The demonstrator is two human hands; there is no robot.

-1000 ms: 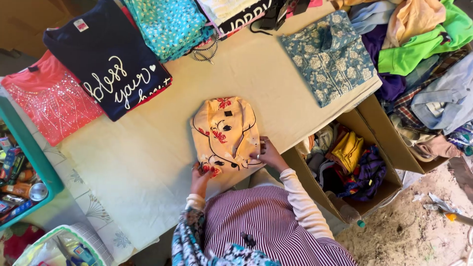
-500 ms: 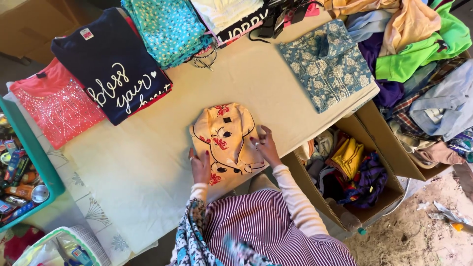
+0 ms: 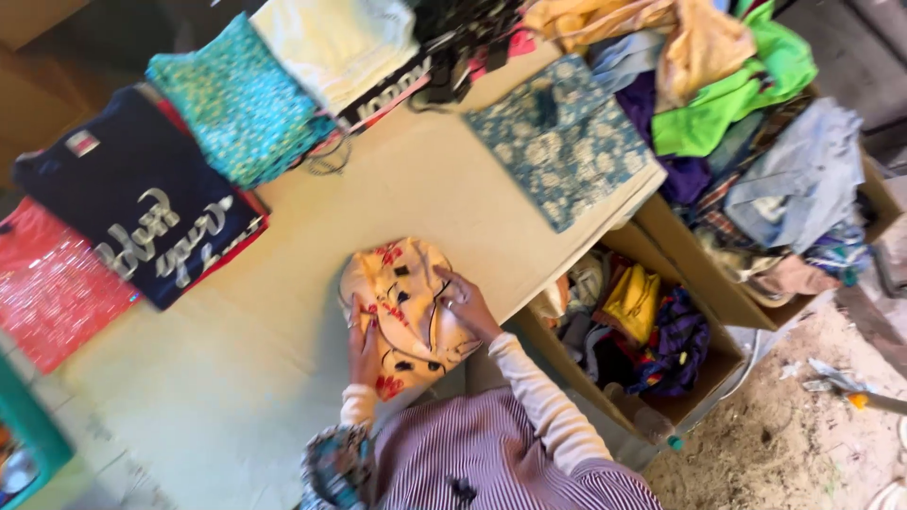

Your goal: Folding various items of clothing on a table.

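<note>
1. Fingers of the left hand [image 3: 363,338] lie extended and flat, pressed palm-down on the left edge of the folded peach garment [image 3: 408,314]; nothing is clenched or gripped.
2. Left forearm, in a cream sleeve, rises from the lower edge of the view toward the table [image 3: 236,397], wrist straight.
3. Folded peach garment, printed with red flowers and dark marks, lies on the pale tabletop near its front edge, between the two hands and touching both.
4. Its long axis runs from the near edge of the table up and slightly left, away from the person; the rounded end points toward the far side.
5. Fingers of the right hand [image 3: 465,304] are spread and slightly curled, resting on the garment's right half; they press the cloth without closing around it.
6. Right forearm, also cream-sleeved, angles in from the lower right across the table corner.
7. Right of the table, an open cardboard box [image 3: 661,397] holds mixed clothing, well apart from the hands.
</note>
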